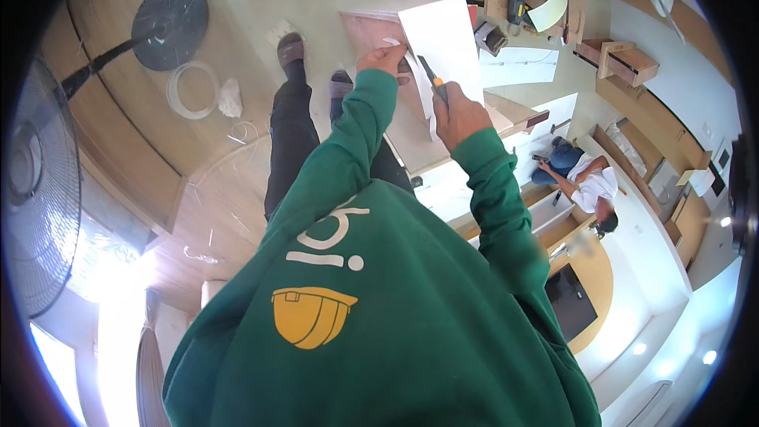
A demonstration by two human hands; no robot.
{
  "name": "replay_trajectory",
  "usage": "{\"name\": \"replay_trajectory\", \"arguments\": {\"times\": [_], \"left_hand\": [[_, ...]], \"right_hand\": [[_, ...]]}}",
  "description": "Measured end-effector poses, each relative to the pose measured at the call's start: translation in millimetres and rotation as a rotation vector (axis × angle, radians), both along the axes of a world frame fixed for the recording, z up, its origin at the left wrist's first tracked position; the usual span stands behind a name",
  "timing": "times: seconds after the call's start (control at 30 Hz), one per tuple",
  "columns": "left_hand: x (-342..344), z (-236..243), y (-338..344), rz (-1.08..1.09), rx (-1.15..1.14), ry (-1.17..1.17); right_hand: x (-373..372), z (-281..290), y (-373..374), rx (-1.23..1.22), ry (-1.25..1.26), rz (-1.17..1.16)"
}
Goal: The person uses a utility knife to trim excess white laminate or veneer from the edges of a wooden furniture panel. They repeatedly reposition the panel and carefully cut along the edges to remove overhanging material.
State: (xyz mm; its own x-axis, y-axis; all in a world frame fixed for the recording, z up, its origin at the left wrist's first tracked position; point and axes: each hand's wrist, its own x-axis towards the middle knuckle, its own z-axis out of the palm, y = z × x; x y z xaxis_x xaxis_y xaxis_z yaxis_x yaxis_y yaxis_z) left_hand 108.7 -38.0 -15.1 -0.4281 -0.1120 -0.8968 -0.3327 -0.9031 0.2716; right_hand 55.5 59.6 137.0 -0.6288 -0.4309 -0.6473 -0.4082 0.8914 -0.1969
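Observation:
My left hand [383, 63] is pinching the edge of a thin white strip [393, 43] against the pinkish inner face of a box-like piece [360, 25] with a white panel [439, 25]. My right hand [460, 117] is closed around the orange and dark handle of a long-bladed hand tool [437, 84]; whether it is a knife or a file I cannot tell. The blade lies over the white panel, a little right of my left fingers. A light strip hangs down the piece's near edge beside my right hand.
A standing fan [32, 174] with round base [170, 25] is at the left, near a coiled white roll [192, 91]. Curved laminate offcuts and a power tool [518, 6] lie upper right. A seated person [589, 182] holds a small object at right, among wooden cabinet parts [632, 63].

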Motion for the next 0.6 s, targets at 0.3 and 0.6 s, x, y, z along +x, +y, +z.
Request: {"name": "replay_trajectory", "arguments": {"times": [0.3,0.6], "left_hand": [[2.7,-11.6,5.3,-0.095,-0.070,-0.034],[12.1,-16.9,30.8,0.022,0.122,-0.145]], "right_hand": [[-0.8,-10.6,-5.6,0.171,0.027,0.123],[5.0,-10.1,-16.7,0.391,0.031,0.148]]}}
